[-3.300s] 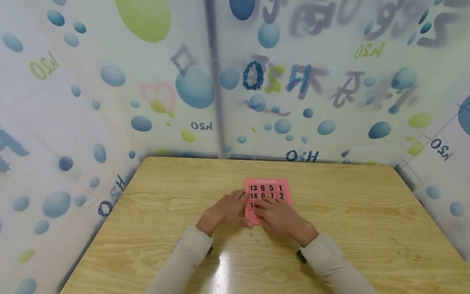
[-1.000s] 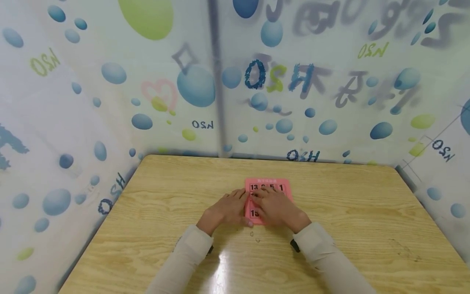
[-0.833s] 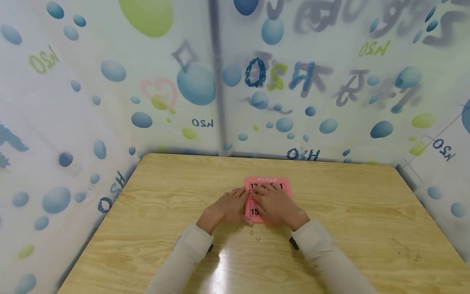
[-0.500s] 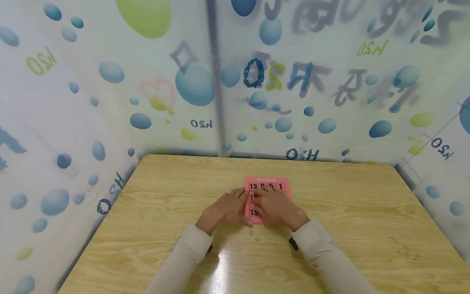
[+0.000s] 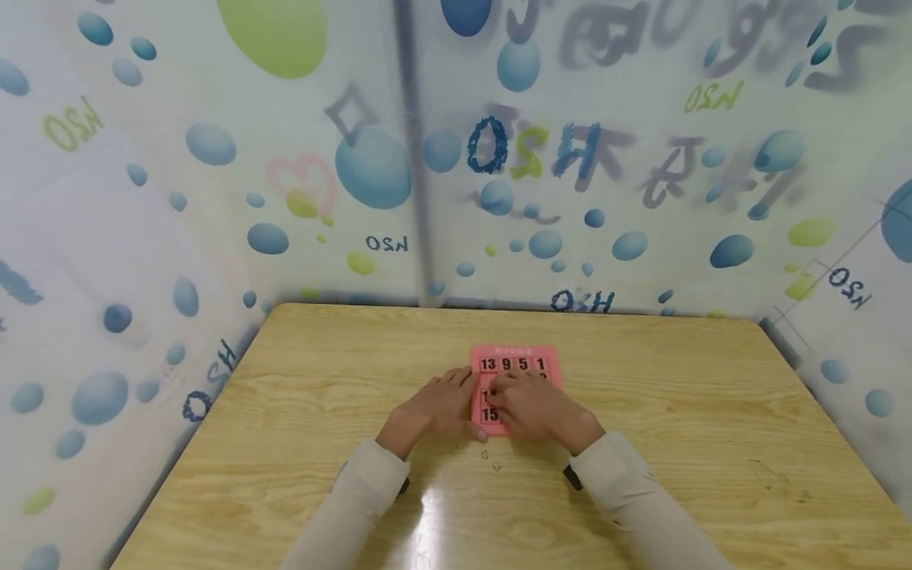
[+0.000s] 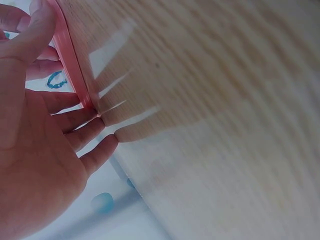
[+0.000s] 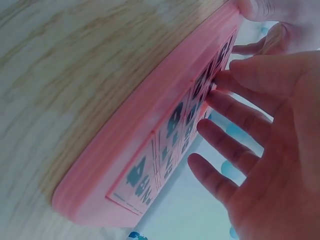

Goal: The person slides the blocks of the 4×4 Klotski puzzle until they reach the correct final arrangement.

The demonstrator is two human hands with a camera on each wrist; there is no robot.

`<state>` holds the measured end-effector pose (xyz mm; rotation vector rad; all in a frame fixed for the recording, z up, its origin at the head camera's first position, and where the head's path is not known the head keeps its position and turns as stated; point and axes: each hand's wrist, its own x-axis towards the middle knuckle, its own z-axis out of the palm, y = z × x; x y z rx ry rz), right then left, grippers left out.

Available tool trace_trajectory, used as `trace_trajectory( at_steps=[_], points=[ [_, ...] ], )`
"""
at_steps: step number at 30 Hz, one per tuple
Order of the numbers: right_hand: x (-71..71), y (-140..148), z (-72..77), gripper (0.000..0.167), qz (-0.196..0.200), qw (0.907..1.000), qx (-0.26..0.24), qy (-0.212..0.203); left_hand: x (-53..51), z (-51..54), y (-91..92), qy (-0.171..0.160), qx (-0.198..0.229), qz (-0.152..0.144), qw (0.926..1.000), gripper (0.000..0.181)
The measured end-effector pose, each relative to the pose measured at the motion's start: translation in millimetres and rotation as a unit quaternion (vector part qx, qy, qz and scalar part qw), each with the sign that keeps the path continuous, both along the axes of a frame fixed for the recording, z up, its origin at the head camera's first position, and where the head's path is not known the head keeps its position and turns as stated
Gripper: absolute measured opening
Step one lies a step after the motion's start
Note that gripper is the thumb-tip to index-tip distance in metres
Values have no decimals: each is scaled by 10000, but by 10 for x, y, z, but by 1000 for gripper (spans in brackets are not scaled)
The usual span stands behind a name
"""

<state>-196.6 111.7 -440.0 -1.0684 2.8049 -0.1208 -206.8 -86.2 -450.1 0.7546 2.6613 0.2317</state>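
Standing beyond the left hand (image 5: 438, 404) and the right hand (image 5: 537, 405): one printed backdrop (image 5: 663, 261), showing blue bubbles and mirrored lettering. Item, one wood-grain table (image 5: 342, 356), spreading beneath and around both hands. Item, two pale sleeves (image 5: 374, 483), ending at the wrists. Item, one pink number sliding puzzle (image 5: 513, 351), lying flat on the table, its side meeting the left hand, its face running under the right. Condition: work apparently being in progress; tiles in sight are sitting inside the frame, the top row is reading out of counting order, and what is left cannot be judged, the right hand covering the middle.

Left hand: fingers extending, slightly parting, tips resting along the puzzle's edge, thumb lying by its near corner; pinching nothing. Right hand: arching over the tiles, fingers spreading, at least one tip seemingly touching a tile face; pinching nothing.

Smallest pieces: tile 13 (image 5: 488, 364), tile 9 (image 5: 507, 364), tile 5 (image 5: 523, 364) and tile 1 (image 5: 541, 364), lining up beyond the right fingertips; tile 15 (image 5: 489, 415), sitting between the hands.
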Motion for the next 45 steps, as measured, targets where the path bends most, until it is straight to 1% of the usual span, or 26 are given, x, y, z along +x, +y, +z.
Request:
trace_trajectory(
  at_steps=[3,7,10,13,15,22,28,33,40,45],
  points=[
    [-22,16,-4,34,-11,10000,-6,13,5,-16,-3,50,7,-32,10000,106],
    [-67,39,-13,41,-346,9994,1,40,6,-23,2,77,-39,-60,9999,106],
    [-91,40,-15,49,-610,9981,42,-96,7,-16,9,37,-71,-56,10000,107],
    [-108,21,-19,55,-731,9969,116,-282,12,-12,10,-7,-119,-41,9999,108],
    [-119,2,-22,55,-763,9964,145,-329,15,-11,9,-24,-124,-24,9999,108],
    [-173,-74,-18,54,-839,9955,376,-246,17,-18,14,4,-57,-27,10000,107],
    [-188,-114,-39,56,-935,9937,514,-350,19,-12,14,2,-77,-4,10000,107],
    [-168,-128,-25,57,-953,9937,482,-341,11,5,3,35,-108,-28,9999,106],
    [-90,-128,7,56,-855,9947,487,-293,6,-6,-9,110,-60,-75,9999,106],
    [-39,-120,27,54,-798,9952,521,-230,3,-3,-7,97,-69,-78,9999,105]
  ],
)
